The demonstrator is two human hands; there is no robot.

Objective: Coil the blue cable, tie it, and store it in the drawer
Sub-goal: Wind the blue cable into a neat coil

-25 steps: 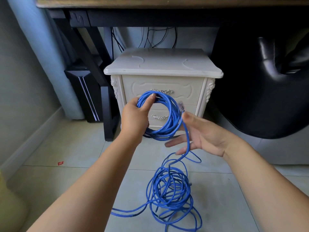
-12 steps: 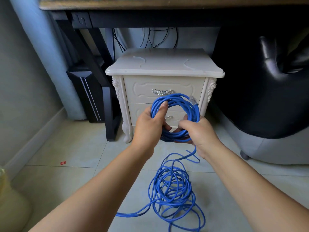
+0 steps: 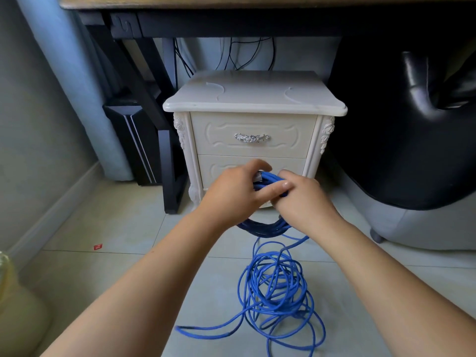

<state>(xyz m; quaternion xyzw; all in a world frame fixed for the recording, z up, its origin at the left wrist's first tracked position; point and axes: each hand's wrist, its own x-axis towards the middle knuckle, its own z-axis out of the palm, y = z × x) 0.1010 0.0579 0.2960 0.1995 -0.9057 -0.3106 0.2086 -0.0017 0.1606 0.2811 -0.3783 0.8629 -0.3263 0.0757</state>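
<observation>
Head view, looking down past two bare forearms. Both hands meet in front of the cabinet, clamped on the same bundle. The left hand [image 3: 231, 194] wraps its fingers over the gathered loops of the blue cable [image 3: 270, 179], thumb laid across the strands. The right hand [image 3: 301, 199] curls round the bundle from the other side, touching the left. A small white plug [image 3: 258, 177] peeks out between the left fingers.

The cable is round, smooth-jacketed and glossy. The coil's lower arc [image 3: 262, 228] sags below the wrists, dark in their shadow, and from it one strand drops to a loose tangle [image 3: 277, 287] on the floor – overlapping rings, untidy, with a long tail running off to the left.

The floor [image 3: 103, 228] is pale, matte square tile with thin grout lines; a tiny red scrap [image 3: 98, 246] lies on it near the skirting. Just behind the hands stands a cream nightstand [image 3: 255, 99] with a scalloped top and carved floral corner posts. Its top drawer [image 3: 283, 130] is closed and carries an ornate silver handle [image 3: 251, 137]. The lower drawer [image 3: 221, 166] is closed too, half hidden by the hands.

To the right bulges a black, leather-like chair [image 3: 401, 124] – shiny and creased. Overhead runs a dark desk frame [image 3: 231, 21], thin black wires [image 3: 231, 55] hanging behind it.
</observation>
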